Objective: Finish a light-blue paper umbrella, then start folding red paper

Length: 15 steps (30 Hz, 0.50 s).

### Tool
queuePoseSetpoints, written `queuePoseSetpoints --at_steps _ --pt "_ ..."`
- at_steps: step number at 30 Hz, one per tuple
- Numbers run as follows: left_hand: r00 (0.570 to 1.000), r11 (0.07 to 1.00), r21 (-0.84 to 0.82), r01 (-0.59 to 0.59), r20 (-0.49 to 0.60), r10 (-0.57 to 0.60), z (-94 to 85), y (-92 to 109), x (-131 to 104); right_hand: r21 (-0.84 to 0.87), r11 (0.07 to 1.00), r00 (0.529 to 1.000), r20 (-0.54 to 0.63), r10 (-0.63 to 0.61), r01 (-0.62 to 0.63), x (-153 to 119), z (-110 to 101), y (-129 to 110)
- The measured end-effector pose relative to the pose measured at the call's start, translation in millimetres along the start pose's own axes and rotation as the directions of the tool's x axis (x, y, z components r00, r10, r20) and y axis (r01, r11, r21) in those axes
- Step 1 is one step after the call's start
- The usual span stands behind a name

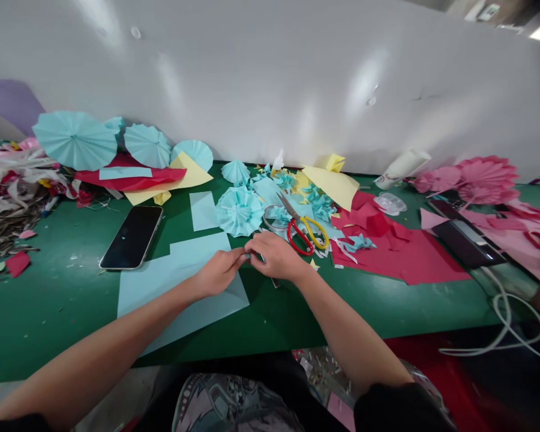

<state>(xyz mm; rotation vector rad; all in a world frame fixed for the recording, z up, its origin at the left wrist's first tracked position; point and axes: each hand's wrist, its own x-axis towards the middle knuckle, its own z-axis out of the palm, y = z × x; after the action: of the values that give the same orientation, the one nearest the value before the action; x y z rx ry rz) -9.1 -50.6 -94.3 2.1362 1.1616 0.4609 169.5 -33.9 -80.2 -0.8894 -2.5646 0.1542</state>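
Observation:
My left hand (pixel 220 271) and my right hand (pixel 272 255) meet fingertip to fingertip above the table. Both are closed in a pinch, and a tiny bluish bit shows between them, too small to name. Under the left wrist lie light blue paper sheets (pixel 162 288). A thin dark strip (pixel 275 282) pokes out beneath my right hand. Just beyond that hand, scissors (pixel 299 225) with one red and one yellow handle lie with blades apart. A pleated light blue paper rosette (pixel 239 211) sits behind the fingers.
A phone (pixel 132 237) lies on the green table (pixel 72 312) at left. Larger blue paper fans (pixel 76 141) lean on the grey wall. Red paper (pixel 423 258), a dark device (pixel 468 243) with a white cable (pixel 506 306), and pink rosettes (pixel 483 186) are at right.

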Motion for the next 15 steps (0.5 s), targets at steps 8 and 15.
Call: queuePoseSetpoints --at_steps 8,15 --pt "0.995 0.957 -0.274 0.095 0.010 -0.096 -2.0 -3.0 1.3 -0.268 0.828 0.870 -0.133 0.474 -0.492 -9.3 8.1 45.1" --pt "0.987 0.946 -0.301 0.123 -0.061 -0.148 -3.6 -0.9 0.9 -0.059 0.816 0.801 -0.241 0.547 -0.575 -14.1 17.4 64.2"
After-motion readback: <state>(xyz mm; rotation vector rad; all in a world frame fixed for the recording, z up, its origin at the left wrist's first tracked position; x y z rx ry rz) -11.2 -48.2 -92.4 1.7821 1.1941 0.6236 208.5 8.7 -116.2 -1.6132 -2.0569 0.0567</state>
